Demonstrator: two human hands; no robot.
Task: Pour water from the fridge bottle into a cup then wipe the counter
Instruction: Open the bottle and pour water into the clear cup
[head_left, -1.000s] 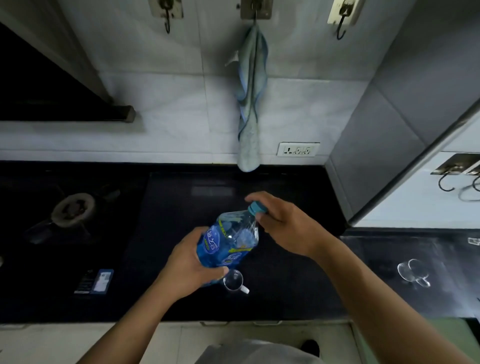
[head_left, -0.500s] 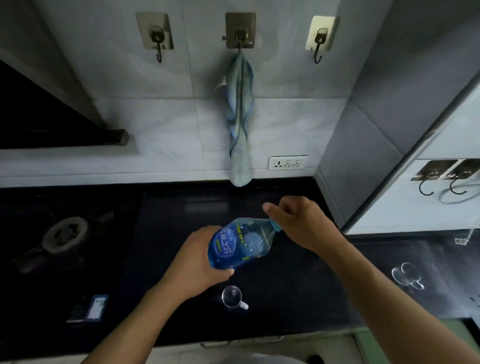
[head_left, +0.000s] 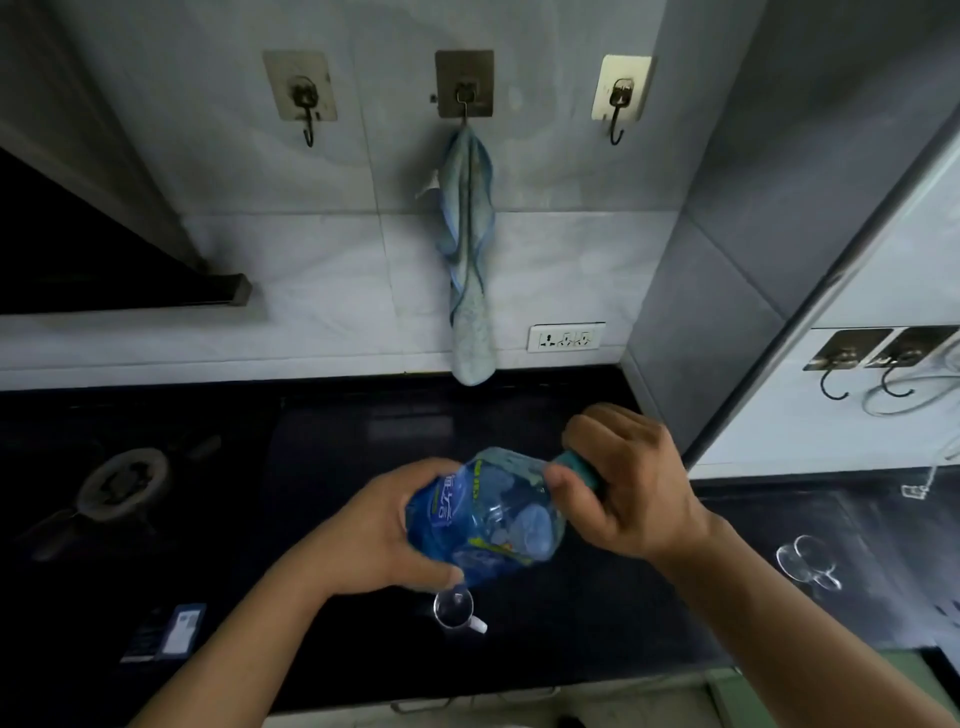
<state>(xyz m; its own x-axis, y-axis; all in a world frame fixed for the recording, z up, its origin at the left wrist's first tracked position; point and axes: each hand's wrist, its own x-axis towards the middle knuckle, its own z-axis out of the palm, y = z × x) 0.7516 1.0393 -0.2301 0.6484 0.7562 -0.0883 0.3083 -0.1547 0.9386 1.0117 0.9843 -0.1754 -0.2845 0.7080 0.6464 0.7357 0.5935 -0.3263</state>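
A clear plastic water bottle with a blue label (head_left: 488, 514) lies tilted above the black counter (head_left: 322, 467), its neck pointing right. My left hand (head_left: 374, 535) grips its body from the left. My right hand (head_left: 623, 488) is closed around the teal cap (head_left: 576, 465) at the neck. A small clear glass cup with a handle (head_left: 457, 610) stands on the counter just below the bottle. A light blue cloth (head_left: 467, 260) hangs from the middle wall hook, its tip just above the counter's back edge.
A gas burner (head_left: 122, 483) sits at the left. A small card-like object (head_left: 179, 631) lies near the front left. Another clear glass cup (head_left: 808, 564) lies on the right counter section. A grey wall column (head_left: 727, 260) juts out at the right, beside a wall socket (head_left: 566, 338).
The bottle has tilted further toward horizontal while both hands stay on it. The view has tipped upward, showing more of the wall hooks.
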